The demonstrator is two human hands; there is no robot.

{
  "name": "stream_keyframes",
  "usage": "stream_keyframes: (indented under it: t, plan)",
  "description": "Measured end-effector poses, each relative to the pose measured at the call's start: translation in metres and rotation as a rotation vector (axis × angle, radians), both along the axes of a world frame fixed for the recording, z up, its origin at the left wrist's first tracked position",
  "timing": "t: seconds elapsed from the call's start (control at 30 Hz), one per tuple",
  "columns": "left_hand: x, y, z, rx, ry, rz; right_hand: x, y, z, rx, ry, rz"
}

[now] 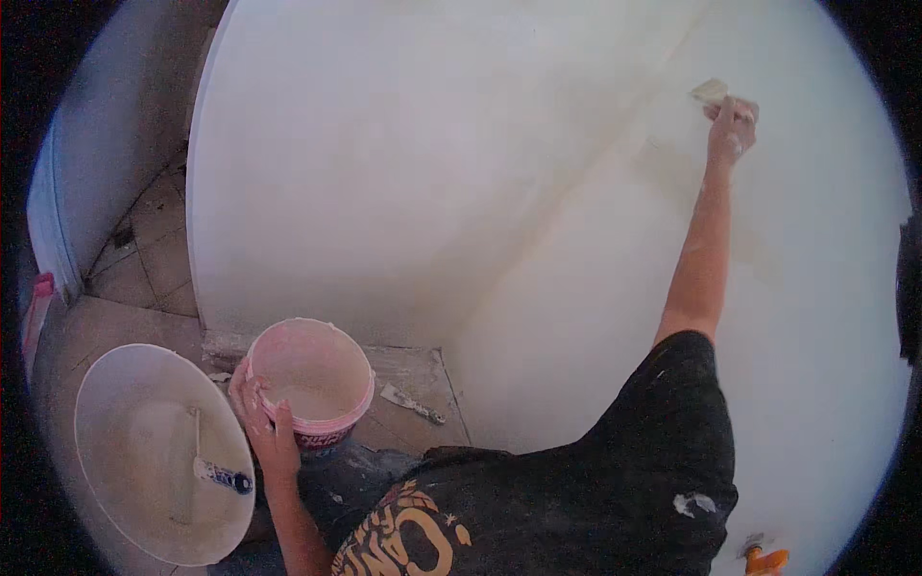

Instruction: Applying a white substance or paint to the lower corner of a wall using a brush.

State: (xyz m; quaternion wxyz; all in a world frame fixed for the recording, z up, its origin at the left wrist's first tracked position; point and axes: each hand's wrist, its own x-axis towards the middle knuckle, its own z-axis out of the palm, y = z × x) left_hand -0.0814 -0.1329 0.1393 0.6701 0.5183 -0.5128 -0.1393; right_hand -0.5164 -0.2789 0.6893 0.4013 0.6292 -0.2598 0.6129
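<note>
My right arm reaches far up to the right, and my right hand (733, 130) is closed round a putty knife (711, 91). Its pale blade lies at or very near the white wall (595, 221); contact cannot be made out. At the lower left my left hand (269, 422) grips the rim and side of a pink-and-white bucket (312, 336). Pale paste coats the bucket's inside and bottom. Smears of the same colour mark my right hand.
Left of the bucket stands a large white basin (91, 461) holding a tool with a blue-and-white handle (223, 475). Another putty knife (413, 403) lies on the tiled floor (125, 326) near the wall's base. An orange-handled tap (766, 560) juts out at the lower right.
</note>
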Motion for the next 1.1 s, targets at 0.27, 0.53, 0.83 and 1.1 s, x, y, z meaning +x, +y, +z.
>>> stream_keyframes:
  t: [0.27, 0.53, 0.83, 1.1]
  plan:
    - [0.003, 0.006, -0.001, 0.001, 0.049, -0.019, -0.050, -0.021, 0.099, -0.331, 0.050, -0.520]
    - [-0.002, 0.004, 0.001, 0.032, -0.001, -0.012, -0.082, -0.070, 0.127, 0.485, -0.007, -0.183]
    - [0.000, 0.004, -0.004, 0.066, -0.014, -0.029, 0.024, -0.010, 0.103, 0.176, 0.152, -0.941]
    - [0.002, -0.001, -0.001, 0.012, 0.003, -0.012, -0.061, -0.038, 0.139, -0.107, 0.250, -1.083]
